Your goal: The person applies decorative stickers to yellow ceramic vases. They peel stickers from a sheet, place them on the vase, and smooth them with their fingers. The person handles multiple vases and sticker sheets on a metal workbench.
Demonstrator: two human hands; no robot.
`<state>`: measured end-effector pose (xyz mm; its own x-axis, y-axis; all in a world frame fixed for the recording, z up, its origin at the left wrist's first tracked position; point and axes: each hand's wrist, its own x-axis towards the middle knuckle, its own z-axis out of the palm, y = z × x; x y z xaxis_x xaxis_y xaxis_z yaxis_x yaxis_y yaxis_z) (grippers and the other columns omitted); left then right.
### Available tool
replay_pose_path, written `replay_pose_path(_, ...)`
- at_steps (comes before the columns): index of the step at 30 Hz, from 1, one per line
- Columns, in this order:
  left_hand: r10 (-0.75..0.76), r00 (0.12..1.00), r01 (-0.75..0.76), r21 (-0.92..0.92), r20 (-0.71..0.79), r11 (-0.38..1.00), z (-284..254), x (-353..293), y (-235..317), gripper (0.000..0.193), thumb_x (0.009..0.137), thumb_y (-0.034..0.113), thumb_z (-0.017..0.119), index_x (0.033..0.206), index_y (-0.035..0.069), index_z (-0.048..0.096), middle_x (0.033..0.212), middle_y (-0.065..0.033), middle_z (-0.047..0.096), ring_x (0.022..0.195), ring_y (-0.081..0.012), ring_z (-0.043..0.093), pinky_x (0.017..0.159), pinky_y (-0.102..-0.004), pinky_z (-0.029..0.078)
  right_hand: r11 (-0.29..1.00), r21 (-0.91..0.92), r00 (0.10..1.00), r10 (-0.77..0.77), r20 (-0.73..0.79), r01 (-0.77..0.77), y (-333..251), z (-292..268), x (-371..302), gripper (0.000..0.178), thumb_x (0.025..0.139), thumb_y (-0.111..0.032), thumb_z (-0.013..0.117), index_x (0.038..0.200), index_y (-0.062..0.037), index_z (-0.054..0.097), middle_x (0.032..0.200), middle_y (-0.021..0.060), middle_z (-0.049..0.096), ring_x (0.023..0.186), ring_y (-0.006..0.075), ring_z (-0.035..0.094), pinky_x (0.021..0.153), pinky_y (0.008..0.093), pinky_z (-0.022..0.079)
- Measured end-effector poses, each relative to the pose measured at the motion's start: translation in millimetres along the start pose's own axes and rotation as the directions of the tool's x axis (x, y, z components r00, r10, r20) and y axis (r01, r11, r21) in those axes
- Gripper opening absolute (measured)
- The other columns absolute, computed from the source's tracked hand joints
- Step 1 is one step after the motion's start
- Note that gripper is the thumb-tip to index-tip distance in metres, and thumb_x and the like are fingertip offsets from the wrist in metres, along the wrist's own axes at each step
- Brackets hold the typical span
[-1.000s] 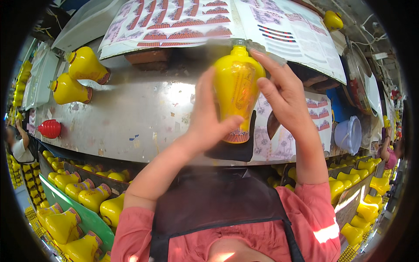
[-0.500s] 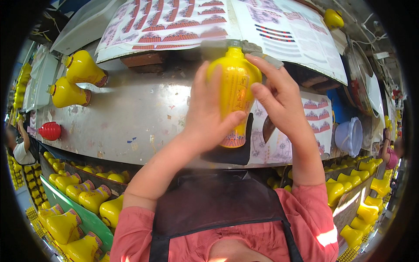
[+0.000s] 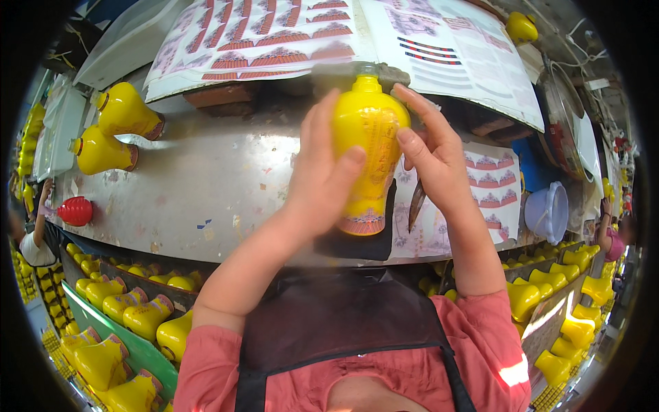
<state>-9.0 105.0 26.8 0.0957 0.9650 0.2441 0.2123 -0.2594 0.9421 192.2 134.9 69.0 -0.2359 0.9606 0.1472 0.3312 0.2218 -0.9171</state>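
Observation:
A glossy yellow bottle (image 3: 371, 130) with a patterned band round its narrow base leans over a black cloth (image 3: 357, 248). Its capped neck points away from me, towards a grey lump (image 3: 395, 75) that looks like a stone or cloth. My left hand (image 3: 319, 161), partly blurred, grips the bottle's left side, thumb across its front. Against the right shoulder, my right hand (image 3: 436, 147) rests with curved fingers and thumb. A brown, pointed, blade-like tool (image 3: 417, 204) sticks out beneath that hand, its grip hidden in the palm.
Printed decal sheets (image 3: 274, 41) cover a raised board behind; another sheet (image 3: 491, 185) lies right. Two yellow bottles (image 3: 127, 113) and a red jar (image 3: 75, 211) are left, a pale bucket (image 3: 547, 213) right. Racks of yellow bottles (image 3: 147, 312) flank me. Other people are at both edges.
The bottle has turned so its printed front faces more to the right, and its base has shifted slightly left. My left thumb has moved up. The brown tool appears narrower.

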Motion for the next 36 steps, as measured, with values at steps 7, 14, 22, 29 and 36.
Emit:
replay_pose_path(7,-0.054,0.998,0.050,0.134,0.021,0.990,4.1,-4.4,-4.6,0.102,0.093,0.047,0.070,0.162,-0.002,0.013,0.160,-0.0334,0.027,0.147,-0.0495,0.033,0.121,-0.0505,0.031,0.819,-0.472,0.944,-0.312,0.110,0.326,-18.7,-2.2,3.2,0.047,0.090,-0.012,0.072,0.135,-0.0227,0.070,0.110,0.0179,0.065,0.084,0.0320,0.068,0.073,0.0402,0.056)
replay_pose_path(14,0.007,0.999,-0.010,0.090,0.040,0.996,2.1,-8.5,-20.0,0.106,0.092,0.046,0.071,0.163,-0.002,0.009,0.161,-0.0320,0.026,0.146,-0.0500,0.035,0.121,-0.0506,0.032,0.691,-0.587,0.904,-0.372,0.212,0.422,-27.7,-1.8,9.8,0.050,0.089,-0.019,0.072,0.138,-0.0280,0.066,0.094,0.0172,0.063,0.073,0.0377,0.069,0.067,0.0448,0.057)
replay_pose_path(22,-0.013,0.997,0.017,-0.053,0.075,0.998,-5.5,-10.8,-15.1,0.101,0.094,0.049,0.068,0.163,0.000,0.013,0.163,-0.0303,0.027,0.149,-0.0479,0.033,0.122,-0.0498,0.031,0.790,-0.521,0.941,-0.215,0.260,0.324,-29.6,-12.7,11.2,0.052,0.094,-0.017,0.068,0.146,-0.0212,0.062,0.113,0.0158,0.065,0.082,0.0281,0.066,0.074,0.0363,0.054)
replay_pose_path(29,-0.032,0.996,0.029,0.035,0.083,0.999,-9.4,-13.5,-5.7,0.105,0.092,0.058,0.067,0.163,0.001,0.015,0.164,-0.0314,0.024,0.152,-0.0485,0.027,0.124,-0.0507,0.026,0.987,-0.146,0.997,-0.056,0.044,0.061,-14.4,-12.2,6.4,0.048,0.096,-0.018,0.067,0.143,-0.0196,0.064,0.099,0.0112,0.060,0.079,0.0228,0.059,0.076,0.0312,0.050)
replay_pose_path(36,0.002,0.998,-0.014,0.215,0.057,0.976,1.8,-17.2,-5.1,0.113,0.088,0.053,0.073,0.161,-0.005,0.011,0.163,-0.0344,0.021,0.153,-0.0500,0.025,0.124,-0.0518,0.026,0.860,-0.405,0.951,-0.276,0.140,0.310,-19.0,-11.2,2.5,0.049,0.091,-0.011,0.072,0.139,-0.0191,0.068,0.110,0.0122,0.067,0.080,0.0220,0.060,0.070,0.0324,0.050)
